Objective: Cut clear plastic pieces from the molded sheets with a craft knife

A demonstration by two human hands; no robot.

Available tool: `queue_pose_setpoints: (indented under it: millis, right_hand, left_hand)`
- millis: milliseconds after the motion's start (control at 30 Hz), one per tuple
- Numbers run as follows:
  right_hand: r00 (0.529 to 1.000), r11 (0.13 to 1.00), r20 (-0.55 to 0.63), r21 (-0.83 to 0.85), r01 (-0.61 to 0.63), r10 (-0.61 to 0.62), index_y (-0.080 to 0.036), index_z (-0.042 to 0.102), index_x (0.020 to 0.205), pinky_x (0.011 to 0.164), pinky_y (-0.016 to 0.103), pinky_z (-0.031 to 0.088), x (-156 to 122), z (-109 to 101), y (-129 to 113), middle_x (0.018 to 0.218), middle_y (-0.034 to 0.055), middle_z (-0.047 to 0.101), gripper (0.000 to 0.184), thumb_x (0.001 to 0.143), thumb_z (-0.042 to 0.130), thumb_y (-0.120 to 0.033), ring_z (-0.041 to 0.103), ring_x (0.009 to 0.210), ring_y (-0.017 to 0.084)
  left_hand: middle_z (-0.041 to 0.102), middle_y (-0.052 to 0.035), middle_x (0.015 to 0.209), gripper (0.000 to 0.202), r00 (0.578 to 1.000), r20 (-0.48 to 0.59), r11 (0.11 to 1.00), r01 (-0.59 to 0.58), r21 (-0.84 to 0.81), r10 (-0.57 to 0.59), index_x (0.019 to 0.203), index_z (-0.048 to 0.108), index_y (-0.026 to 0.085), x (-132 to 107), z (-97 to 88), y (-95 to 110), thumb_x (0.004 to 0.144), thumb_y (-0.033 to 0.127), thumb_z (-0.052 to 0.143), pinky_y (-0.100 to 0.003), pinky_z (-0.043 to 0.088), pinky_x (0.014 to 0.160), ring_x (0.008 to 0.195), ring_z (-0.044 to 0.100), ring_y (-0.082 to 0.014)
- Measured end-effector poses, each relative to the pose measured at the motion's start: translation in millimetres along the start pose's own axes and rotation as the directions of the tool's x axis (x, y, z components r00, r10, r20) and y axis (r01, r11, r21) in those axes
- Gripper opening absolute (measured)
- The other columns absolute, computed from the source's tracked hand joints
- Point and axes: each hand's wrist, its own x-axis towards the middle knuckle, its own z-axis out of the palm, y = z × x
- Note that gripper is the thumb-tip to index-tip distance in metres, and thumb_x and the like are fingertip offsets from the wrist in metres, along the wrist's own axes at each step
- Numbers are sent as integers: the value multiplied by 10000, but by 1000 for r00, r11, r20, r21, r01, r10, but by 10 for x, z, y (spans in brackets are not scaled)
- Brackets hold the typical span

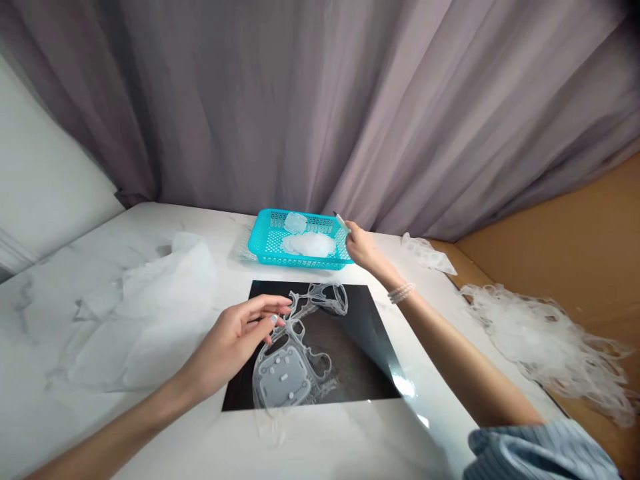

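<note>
My left hand [245, 333] hovers at the left side of a black sheet [360, 353], fingers loosely bent and a little apart, with nothing visibly gripped. By its fingertips lies a translucent moulded piece [284, 379], a rounded plate with small raised bumps, ringed by thin looping trim [327, 293] that stretches up the sheet. My right hand [364, 247] is closed around a slim white pen-like tool [343, 223] with a dark tip, at the right end of a turquoise basket [300, 261]. Inside the basket are several translucent pieces [315, 245].
A heap of clear, filmy pieces [155, 313] covers the left of the white marbled table [165, 440]. At the right edge, a tangle of translucent trim strips [545, 340] lies near a brown panel [565, 227]. A crumpled clear bag [427, 255] rests behind my right arm. A grey curtain [270, 100] hangs behind.
</note>
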Motion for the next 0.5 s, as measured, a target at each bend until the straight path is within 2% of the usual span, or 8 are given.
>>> queue_pose_setpoints:
  millis: [67, 133, 233, 267, 300, 333, 433, 500]
  right_hand:
    - [998, 996, -64, 81, 35, -30, -202, 374, 1476, 782, 358, 536, -113, -144, 36, 957, 83, 702, 616, 873, 355, -78, 674, 837, 217]
    - [990, 948, -137, 311, 65, -23, -252, 435, 1437, 642, 319, 543, -208, -254, 85, 867, 39, 683, 602, 851, 359, -133, 657, 655, 169]
    - [978, 683, -203, 721, 117, 47, -174, 646, 1145, 592, 309, 549, -243, -353, 187, 774, 38, 661, 418, 806, 404, -211, 660, 609, 159]
    - [974, 612, -218, 779, 136, 61, -157, 660, 1056, 634, 321, 560, -216, -365, 225, 779, 49, 671, 361, 794, 422, -227, 681, 667, 173]
    - [966, 587, -247, 793, 160, 71, -155, 652, 995, 682, 334, 564, -171, -365, 261, 804, 63, 687, 307, 785, 444, -237, 695, 737, 188]
    - [955, 625, -287, 759, 181, 72, -164, 630, 959, 718, 340, 560, -109, -351, 294, 839, 74, 702, 252, 785, 469, -247, 698, 795, 198]
    - [929, 857, -370, 483, 180, 13, -206, 524, 826, 704, 320, 518, 143, -215, 357, 827, 68, 703, 94, 807, 542, -297, 678, 805, 201]
    - [943, 928, -331, 335, 163, -46, -224, 436, 688, 647, 296, 469, 328, -53, 364, 675, 30, 648, 205, 815, 567, -317, 633, 691, 184]
  left_hand:
    - [667, -66, 1183, 297, 1000, -14, 1000, 4, -10, -4, 1166, 629, 234, 66, -20, 54, 914, 298, 485, -296, 539, 796, 950, 639, -180]
    - [680, -68, 1143, 299, 1000, -19, 1000, 21, -9, -22, 1158, 637, 226, 134, -33, 94, 902, 292, 495, -300, 539, 797, 921, 639, -178]
    - [696, -62, 1062, 286, 999, -19, 1000, 29, -2, -29, 1130, 657, 226, 234, -62, 125, 907, 312, 500, -302, 536, 786, 875, 637, -176]
    - [697, -57, 1047, 281, 999, -23, 1000, 26, 2, -26, 1125, 662, 233, 267, -80, 131, 916, 326, 498, -302, 533, 787, 872, 635, -175]
    - [697, -52, 1041, 277, 999, -32, 1000, 23, 6, -23, 1117, 668, 243, 300, -105, 135, 925, 343, 496, -300, 530, 793, 873, 632, -174]
    - [697, -46, 1046, 275, 999, -44, 1000, 21, 13, -21, 1112, 673, 254, 333, -136, 138, 933, 362, 493, -299, 526, 801, 878, 630, -174]
    - [693, -31, 1073, 281, 994, -103, 999, 25, 27, -22, 1103, 682, 293, 424, -270, 124, 946, 423, 489, -298, 512, 837, 928, 626, -182]
    - [695, -22, 1083, 293, 989, -144, 999, 39, 28, -34, 1117, 679, 319, 466, -382, 84, 943, 465, 494, -297, 505, 866, 985, 623, -197]
